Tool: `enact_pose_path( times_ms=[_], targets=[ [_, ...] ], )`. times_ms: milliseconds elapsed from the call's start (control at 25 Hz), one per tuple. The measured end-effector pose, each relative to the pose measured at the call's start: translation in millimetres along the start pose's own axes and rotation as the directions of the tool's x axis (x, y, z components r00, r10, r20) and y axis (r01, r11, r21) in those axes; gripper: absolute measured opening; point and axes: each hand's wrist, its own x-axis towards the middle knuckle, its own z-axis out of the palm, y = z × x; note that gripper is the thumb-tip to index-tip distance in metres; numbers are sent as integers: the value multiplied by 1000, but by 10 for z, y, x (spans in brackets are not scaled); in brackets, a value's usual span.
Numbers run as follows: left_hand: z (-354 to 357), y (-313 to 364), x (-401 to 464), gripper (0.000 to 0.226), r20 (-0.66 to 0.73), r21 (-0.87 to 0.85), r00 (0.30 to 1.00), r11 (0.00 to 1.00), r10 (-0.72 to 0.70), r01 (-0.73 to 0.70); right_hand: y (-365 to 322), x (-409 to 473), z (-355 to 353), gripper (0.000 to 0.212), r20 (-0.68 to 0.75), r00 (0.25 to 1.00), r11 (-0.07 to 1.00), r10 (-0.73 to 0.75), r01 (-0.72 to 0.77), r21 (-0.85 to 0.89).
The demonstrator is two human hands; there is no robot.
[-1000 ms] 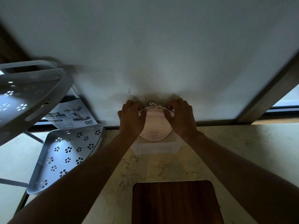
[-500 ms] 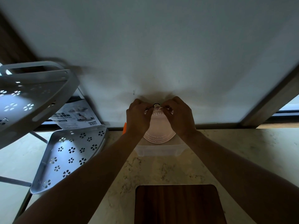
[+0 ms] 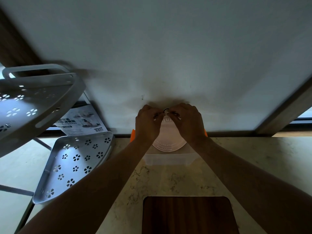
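A translucent pouch with a round pink printed label point(image 3: 168, 144) stands upright against the white wall, inside or behind a clear plastic container point(image 3: 168, 159) on the marble counter. My left hand point(image 3: 146, 124) and my right hand point(image 3: 187, 122) both pinch the pouch's top edge, fingertips nearly meeting at a small dark ring point(image 3: 166, 110). Orange edges point(image 3: 133, 135) show beside my left wrist and my right wrist; what they belong to is hidden.
A dark wooden cutting board point(image 3: 187, 215) lies at the counter's near edge. At left stands a grey perforated corner rack, with an upper shelf point(image 3: 33, 102) and a lower shelf point(image 3: 74, 166). A printed leaflet point(image 3: 81, 120) leans against the wall behind it.
Both hands have slid from the pouch's sides inward to its top middle, so their fingertips now almost touch. The view has shifted slightly.
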Motion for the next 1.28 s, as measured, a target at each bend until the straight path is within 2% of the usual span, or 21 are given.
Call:
enact_pose_path(
  times_ms=[200,480,720,920,1040,1160,1280],
  targets=[
    [5,9,-1,10,-3,-9,1000,1000,17,-17,14,-15,73,14,-12,1000,1000,7,-7,-20],
    [-14,-28,-9,12,33,10,998,999,52,-53,59,52,24,12,128,992,1000,-19,17,11],
    [-22,-52,-21,14,57,-4,998,999,42,-42,40,98,34,14,141,989,992,35,-52,116],
    [9,-55,12,10,51,-13,998,999,46,-45,70,126,-2,25,136,987,967,88,-117,224],
    [21,-84,14,9,60,-1,995,997,77,-77,203,16,-61,34,180,983,999,29,-32,16],
    [19,-92,15,12,79,23,994,996,81,-83,346,-132,-127,49,298,951,969,83,-8,-246],
    [-29,-127,-22,20,108,171,984,973,139,-156,368,-131,-139,39,275,957,971,94,-27,-238]
  ],
)
